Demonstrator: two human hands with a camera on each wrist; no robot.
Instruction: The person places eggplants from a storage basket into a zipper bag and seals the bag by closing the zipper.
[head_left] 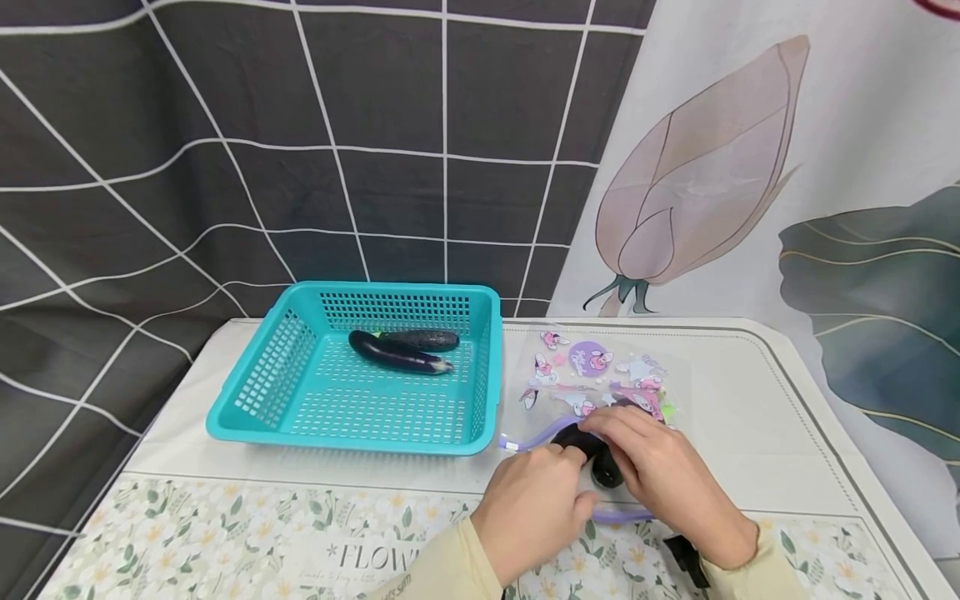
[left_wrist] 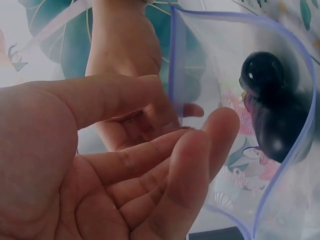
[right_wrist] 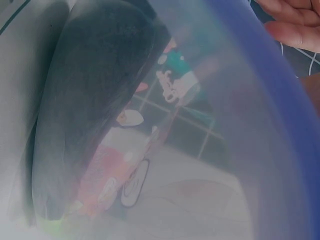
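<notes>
A clear zip bag [head_left: 678,375] with a purple zip rim and pink cartoon prints lies with its mouth towards me. Inside it are dark, glossy eggplants [left_wrist: 282,125], partly behind my hands in the head view. My right hand [head_left: 667,462] bends over the bag's mouth and pinches the rim between fingers and thumb. At the mouth's left side is my left hand [head_left: 536,508], fingers loosely bent, palm bare in the left wrist view. Close through the plastic, the right wrist view shows one long eggplant [right_wrist: 95,100] with a green tip.
A turquoise basket [head_left: 491,375] stands left of the bag, holding a shiny eggplant [head_left: 397,354] and a duller dark, long vegetable [head_left: 423,340]. Beneath lies a table cover [head_left: 225,533] with flowers printed along the front. Dark grid cloth [head_left: 390,192] and a flower-printed curtain [head_left: 840,275] hang behind.
</notes>
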